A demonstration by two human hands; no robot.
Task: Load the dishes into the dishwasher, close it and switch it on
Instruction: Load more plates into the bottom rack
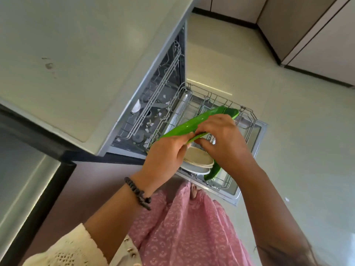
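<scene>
Pale kitchen floor (288,131) and a light countertop (76,54) frame the open dishwasher (153,104), its lower rack (247,116) pulled out over the dropped door. Both hands meet above that rack: the left hand (165,154) pinches the near rim of a green plate (194,121), thumb on top, while the right hand (224,139) curls its fingers around the same rim from the right side. The plate is held on edge, tilted, its far end reaching toward the rack's far right corner.

It looks like thin plastic, so light, stiff enough and unlikely to break, though possibly slick if wet; the rim is the natural hold. Below the hands, a stack of white bowls (197,160) sits in the near part of the rack, with a second green plate (212,172) standing just beside it on the right. Free slots appear in the far half of the rack; the wire tines and the rack's raised edge are what the plate could catch on.
</scene>
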